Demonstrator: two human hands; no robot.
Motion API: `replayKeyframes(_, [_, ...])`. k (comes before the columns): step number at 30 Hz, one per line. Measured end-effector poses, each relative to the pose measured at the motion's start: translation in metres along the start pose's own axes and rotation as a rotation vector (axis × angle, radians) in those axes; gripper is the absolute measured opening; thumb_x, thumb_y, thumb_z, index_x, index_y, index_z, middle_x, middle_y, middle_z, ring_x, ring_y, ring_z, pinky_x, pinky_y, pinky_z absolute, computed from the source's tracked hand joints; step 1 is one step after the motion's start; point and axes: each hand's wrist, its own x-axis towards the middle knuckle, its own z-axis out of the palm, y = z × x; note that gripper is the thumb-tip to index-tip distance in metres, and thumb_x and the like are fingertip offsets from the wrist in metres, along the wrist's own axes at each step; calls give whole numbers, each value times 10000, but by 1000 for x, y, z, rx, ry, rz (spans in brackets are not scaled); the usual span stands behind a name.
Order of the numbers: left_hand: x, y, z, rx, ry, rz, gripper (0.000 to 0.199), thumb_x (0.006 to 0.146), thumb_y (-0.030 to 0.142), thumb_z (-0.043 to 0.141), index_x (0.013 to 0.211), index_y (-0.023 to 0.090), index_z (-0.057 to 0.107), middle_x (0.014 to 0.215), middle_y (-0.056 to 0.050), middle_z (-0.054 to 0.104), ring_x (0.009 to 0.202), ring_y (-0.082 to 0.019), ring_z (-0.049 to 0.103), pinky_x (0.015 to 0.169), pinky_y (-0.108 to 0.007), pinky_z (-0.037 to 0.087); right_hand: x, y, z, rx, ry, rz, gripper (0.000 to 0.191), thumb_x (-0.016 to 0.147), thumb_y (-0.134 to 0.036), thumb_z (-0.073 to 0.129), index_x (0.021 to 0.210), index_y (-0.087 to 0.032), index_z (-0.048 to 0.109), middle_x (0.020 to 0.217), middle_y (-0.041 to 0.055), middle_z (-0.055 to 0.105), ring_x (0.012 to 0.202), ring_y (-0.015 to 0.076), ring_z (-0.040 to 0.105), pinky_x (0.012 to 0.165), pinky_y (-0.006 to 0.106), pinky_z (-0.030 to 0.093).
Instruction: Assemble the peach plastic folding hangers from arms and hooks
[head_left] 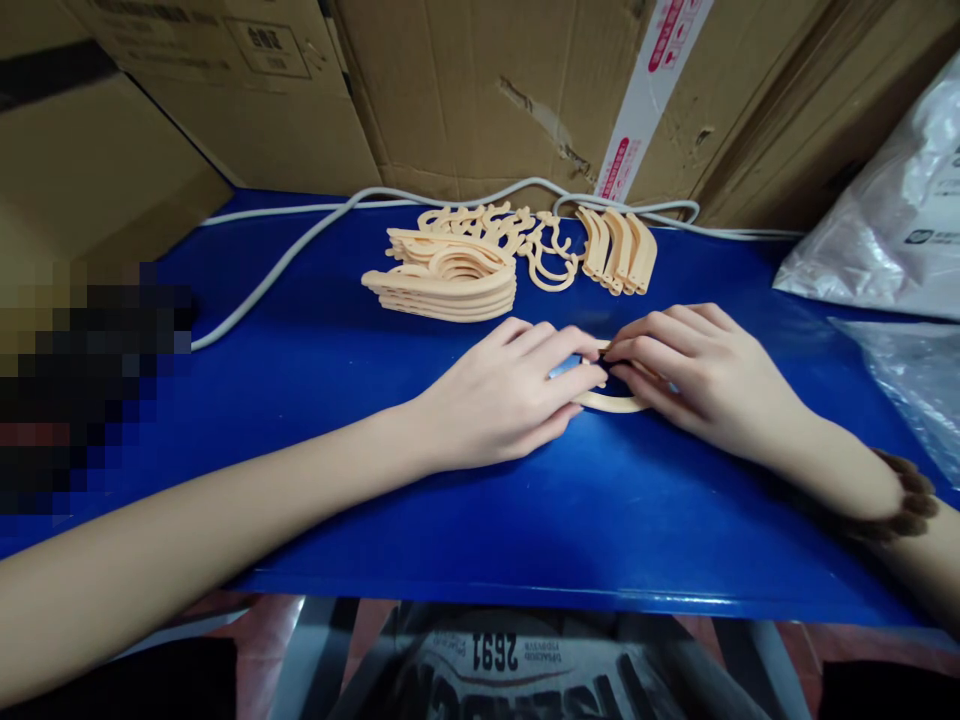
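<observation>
Apparently mid-unit: left hand [517, 392] and right hand [694, 365] pinch one curved cream piece [611, 404]; stacked frames [448, 300] behind look done, loose hooks [555, 287] and curved strips [621, 252] look left.

And here's a pale cable [534, 183] snaking over the blue tabletop [450, 530], brown cardboard [465, 100] looming behind with red-printed tape [645, 95], and plastic bags [877, 220] crumpled off right!

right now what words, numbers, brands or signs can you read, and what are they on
"2691", upside down, on the grey shirt; its other lettering is cut off or blurred.
Cardboard: print too blurred.
White tape: red print too small.
White plastic bag: marks too small.
</observation>
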Motion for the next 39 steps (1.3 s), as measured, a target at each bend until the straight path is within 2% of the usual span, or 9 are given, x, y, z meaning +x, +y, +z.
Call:
replayKeyframes(4, [2,1,-27,46,314,-148,225,984,184,497,1190,170,587,1339,-110,560,1201,-223,543,1024,-403,443,1,-6,1,102,-18,-30,282,996,-402,508,1052,-165,651,947,91,666,813,213,581,722,351,407])
replayKeyframes(8, [5,-22,-54,283,552,-414,296,1007,234,410,1264,146,527,1423,-80,480,1369,-235,418,1138,-435,352,0,-8,4,180,-44,-57,242,1012,-336,491,1058,-170,661,979,86,670,832,195,580,726,323,418])
replayKeyframes(11, [5,-59,-56,198,424,-674,395,925,145,483,1319,171,505,1397,-54,520,1354,-203,441,1180,-376,311,0,-9,7,216,-38,-76,231,1005,-333,508,1041,-162,658,994,88,669,842,192,584,728,313,434])
replayKeyframes(13, [1,-84,-49,45,176,-771,409,926,116,431,1316,152,549,1395,-76,547,1334,-199,472,1178,-350,323,-1,-9,8,221,-36,-82,214,1000,-315,518,1016,-154,657,965,87,663,832,193,584,730,312,446])
replayKeyframes(15, [-4,-103,-40,-50,0,-813,417,956,172,405,1344,137,553,1415,-91,556,1317,-212,497,1169,-364,343,-1,-10,8,226,-38,-82,194,996,-285,519,994,-147,655,935,85,655,833,196,590,739,313,460])
replayKeyframes(17, [-9,-111,-32,-76,-79,-786,441,988,220,358,1373,121,547,1422,-105,562,1315,-233,509,1164,-388,348,-1,-10,8,236,-41,-79,185,993,-275,522,981,-142,650,925,87,648,842,199,598,751,314,472])
replayKeyframes(21, [-11,-107,-28,-42,-60,-734,420,983,244,366,1312,135,605,1315,-108,632,1227,-254,576,1101,-380,405,-1,-10,7,239,-43,-75,180,992,-271,519,954,-144,640,908,82,645,840,198,608,750,312,485])
replayKeyframes(32, [1,-96,-39,-68,38,-851,259,898,218,532,1089,158,695,1139,-56,703,971,-194,608,978,-324,452,-1,-11,6,272,-37,-74,161,991,-244,509,929,-143,618,892,82,635,831,181,613,736,291,487])
replayKeyframes(39, [-2,-101,-38,-39,51,-804,302,912,200,515,1155,144,687,1206,-87,690,1074,-209,617,980,-325,456,-2,-11,6,277,-38,-68,154,995,-246,490,932,-163,604,895,77,641,824,174,613,723,286,487])
